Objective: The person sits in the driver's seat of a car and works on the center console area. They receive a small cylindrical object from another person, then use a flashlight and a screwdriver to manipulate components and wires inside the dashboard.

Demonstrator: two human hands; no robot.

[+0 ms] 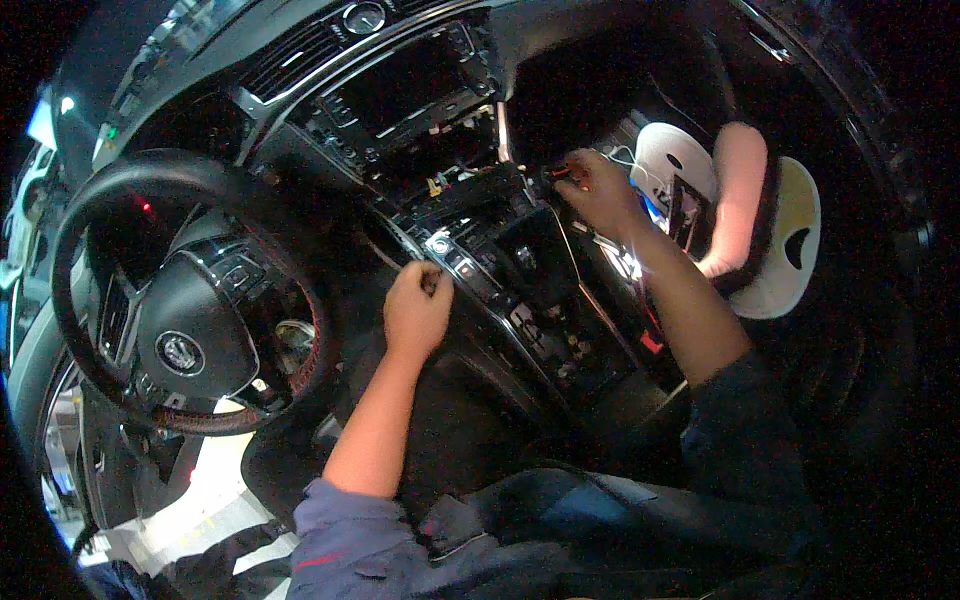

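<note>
Inside a car, my left hand (pixel 416 308) is closed, with its fingers curled toward the left edge of the centre console (pixel 495 290). Whatever it may hold is hidden in the fingers. My right hand (pixel 603 192) reaches past the console to its far right side. Its fingers are closed around a small dark piece with a red part (pixel 560 174), too dim to name. Between the hands the console lies opened up, with a silver round button (pixel 437 244) on its left strip and bare inner parts (pixel 540 330) showing.
A steering wheel (pixel 190 415) stands at left. Above the console sits a dark screen (pixel 415 95) with an opened dash bay below. At right lie a white rounded piece (pixel 675 155), a yellow-and-white one (pixel 785 285) and a long pinkish shape (pixel 740 190). A red piece (pixel 651 343) sits beside the console.
</note>
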